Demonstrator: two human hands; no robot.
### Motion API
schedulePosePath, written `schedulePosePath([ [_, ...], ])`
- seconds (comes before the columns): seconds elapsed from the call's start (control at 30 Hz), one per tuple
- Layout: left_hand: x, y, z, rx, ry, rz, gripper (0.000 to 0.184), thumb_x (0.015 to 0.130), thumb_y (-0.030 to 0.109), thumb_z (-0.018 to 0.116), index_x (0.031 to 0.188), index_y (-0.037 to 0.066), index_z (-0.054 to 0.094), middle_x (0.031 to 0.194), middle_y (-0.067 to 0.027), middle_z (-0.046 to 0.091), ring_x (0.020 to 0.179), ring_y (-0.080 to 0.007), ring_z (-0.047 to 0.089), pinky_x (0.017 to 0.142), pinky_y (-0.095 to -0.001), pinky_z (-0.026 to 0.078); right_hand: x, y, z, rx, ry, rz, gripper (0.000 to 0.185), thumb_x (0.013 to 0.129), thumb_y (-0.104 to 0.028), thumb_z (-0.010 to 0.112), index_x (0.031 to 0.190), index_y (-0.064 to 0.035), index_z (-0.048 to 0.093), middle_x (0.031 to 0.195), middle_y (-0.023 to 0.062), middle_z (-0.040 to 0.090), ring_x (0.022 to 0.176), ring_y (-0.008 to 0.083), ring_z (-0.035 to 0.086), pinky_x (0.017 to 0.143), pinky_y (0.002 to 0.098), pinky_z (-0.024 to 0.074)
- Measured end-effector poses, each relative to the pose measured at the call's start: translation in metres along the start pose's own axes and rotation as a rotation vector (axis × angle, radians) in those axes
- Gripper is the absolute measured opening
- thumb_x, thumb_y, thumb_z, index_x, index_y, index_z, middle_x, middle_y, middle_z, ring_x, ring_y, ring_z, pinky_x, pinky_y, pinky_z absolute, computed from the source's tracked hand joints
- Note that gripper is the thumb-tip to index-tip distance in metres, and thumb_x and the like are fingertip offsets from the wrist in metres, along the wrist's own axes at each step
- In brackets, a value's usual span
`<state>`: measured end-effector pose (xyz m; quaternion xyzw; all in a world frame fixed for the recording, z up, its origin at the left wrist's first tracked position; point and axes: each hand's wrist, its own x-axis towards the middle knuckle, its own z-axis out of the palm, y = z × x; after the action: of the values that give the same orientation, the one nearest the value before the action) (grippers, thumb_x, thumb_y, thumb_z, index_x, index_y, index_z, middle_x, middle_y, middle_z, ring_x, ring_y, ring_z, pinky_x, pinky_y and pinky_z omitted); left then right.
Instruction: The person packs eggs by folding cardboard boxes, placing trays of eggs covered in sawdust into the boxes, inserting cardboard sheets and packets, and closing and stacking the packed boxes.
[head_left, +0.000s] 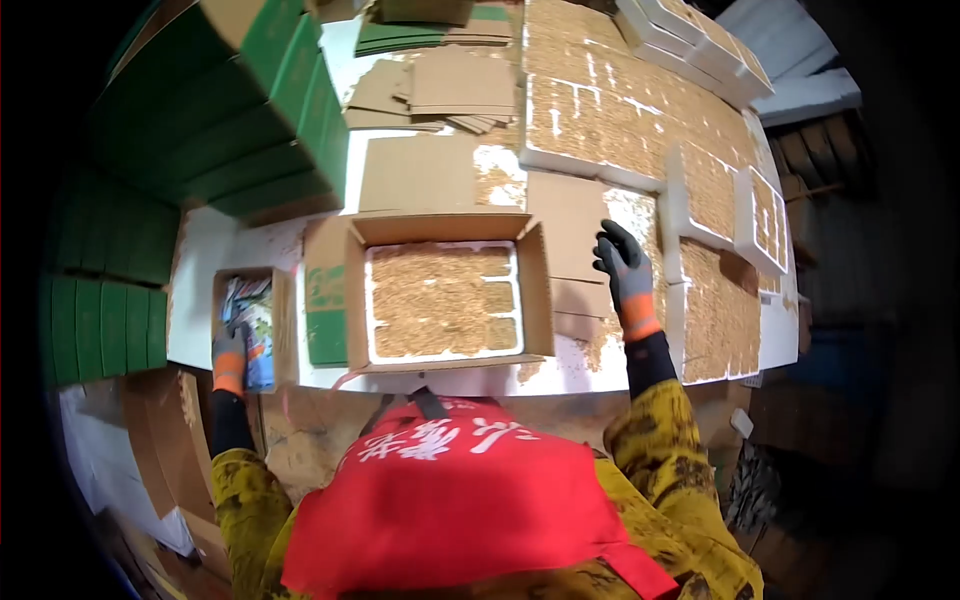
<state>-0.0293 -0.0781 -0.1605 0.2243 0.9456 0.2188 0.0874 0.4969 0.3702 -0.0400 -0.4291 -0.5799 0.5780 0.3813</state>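
An open cardboard box (540,290) stands at the middle of the table's near edge, holding a white foam tray with brown granular material (440,300). My left hand (231,350), in a grey glove with an orange cuff, reaches into a small carton (283,330) of colourful packets (258,320); its fingers are partly hidden among them. My right hand (624,265), gloved alike, hovers right of the box near a flat cardboard sheet (565,225). Its fingers curve loosely, and nothing shows in them.
Green cartons (300,110) are stacked at the left. Cardboard sheets (460,85) lie at the back. Filled white foam trays (600,120) cover the right part of the white table (210,240), with more trays (700,40) stacked at the back right.
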Motion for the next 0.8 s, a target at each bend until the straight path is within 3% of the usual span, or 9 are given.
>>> schedulePosePath([
  [0.07,-0.001,-0.065,-0.006,0.276,-0.036,0.422,0.036,0.092,0.031,0.049,0.104,0.0,0.061,0.097,-0.0252,0.064,0.092,-0.0423,0.059,0.083,-0.0442,0.047,0.06,0.089,-0.044,-0.513,0.038,0.182,0.071,0.08,-0.038,0.072,0.132,0.0019,0.048,0.124,0.0224,0.056,0.112,0.0316,0.056,0.095,0.0364,0.0462],
  [0.13,0.0,-0.055,-0.023,0.507,-0.258,0.498,0.027,0.096,0.019,0.039,0.108,0.001,0.056,0.111,-0.0277,0.057,0.098,-0.0412,0.056,0.081,-0.0463,0.046,0.077,0.119,-0.052,-0.955,0.021,0.085,0.103,0.069,-0.061,0.071,0.139,0.0051,0.036,0.136,0.0266,0.045,0.126,0.0369,0.045,0.106,0.0403,0.0362],
  [0.17,0.015,-0.046,-0.008,0.345,-0.211,0.521,0.027,0.096,0.022,0.041,0.098,0.001,0.057,0.097,-0.023,0.059,0.086,-0.0398,0.055,0.078,-0.0444,0.045,0.089,0.142,-0.07,-1.004,-0.027,0.136,0.12,0.064,-0.072,0.067,0.143,0.0078,0.024,0.146,0.0269,0.03,0.136,0.0386,0.029,0.112,0.0415,0.0258],
  [0.2,0.026,-0.093,0.002,0.408,-0.285,0.524,0.028,0.093,0.013,0.04,0.114,0.0,0.054,0.116,-0.0276,0.055,0.108,-0.0412,0.052,0.094,-0.0435,0.042,0.09,0.161,-0.064,-1.208,-0.04,0.149,0.121,0.065,-0.073,0.066,0.146,0.0036,0.019,0.149,0.0269,0.025,0.139,0.0379,0.023,0.114,0.0425,0.0226],
  [0.33,-0.015,-0.053,-0.042,0.386,-0.233,0.355,0.028,0.094,0.021,0.042,0.109,0.002,0.058,0.105,-0.0217,0.062,0.094,-0.038,0.059,0.085,-0.0414,0.046,0.058,0.149,-0.06,-1.411,0.059,0.229,0.131,0.052,-0.072,0.075,0.146,0.0003,0.02,0.142,0.028,0.036,0.133,0.041,0.034,0.11,0.0441,0.0292],
  [0.5,-0.034,-0.029,-0.065,0.317,-0.2,0.366,0.039,0.094,0.035,0.041,0.113,0.007,0.062,0.106,-0.0235,0.063,0.097,-0.0418,0.058,0.085,-0.0425,0.047,0.059,0.182,-0.126,-0.965,0.156,0.199,0.091,0.046,-0.043,0.091,0.114,0.0064,0.055,0.109,0.0218,0.064,0.099,0.032,0.062,0.087,0.0385,0.0488],
  [0.6,-0.062,0.025,-0.081,0.101,0.166,0.05,0.026,0.091,0.009,0.046,0.106,0.002,0.066,0.102,-0.0234,0.065,0.093,-0.0368,0.063,0.084,-0.0378,0.05,0.048,0.16,-0.139,0.093,0.14,0.157,0.054,0.068,-0.01,0.083,0.113,0.0033,0.056,0.102,0.0138,0.066,0.089,0.0239,0.064,0.082,0.0325,0.0533],
  [0.73,-0.12,0.204,-0.096,-0.68,0.335,0.379,0.022,0.086,0.002,0.054,0.102,0.002,0.069,0.1,-0.011,0.069,0.092,-0.0245,0.065,0.081,-0.0303,0.052,0.021,0.052,-0.113,-0.129,0.085,-0.143,0.041,0.079,-0.001,0.071,0.117,0.005,0.056,0.108,0.0101,0.064,0.096,0.02,0.062,0.085,0.0308,0.0512],
  [0.8,-0.136,0.252,-0.06,-0.299,0.302,0.93,0.031,0.079,0.004,0.06,0.109,0.003,0.065,0.106,-0.0115,0.066,0.103,-0.0256,0.061,0.09,-0.0346,0.049,-0.016,-0.019,-0.05,-0.199,0.1,-0.301,0.038,0.082,-0.002,0.068,0.118,0.0028,0.057,0.11,0.0097,0.063,0.101,0.0185,0.061,0.088,0.0302,0.0489],
])
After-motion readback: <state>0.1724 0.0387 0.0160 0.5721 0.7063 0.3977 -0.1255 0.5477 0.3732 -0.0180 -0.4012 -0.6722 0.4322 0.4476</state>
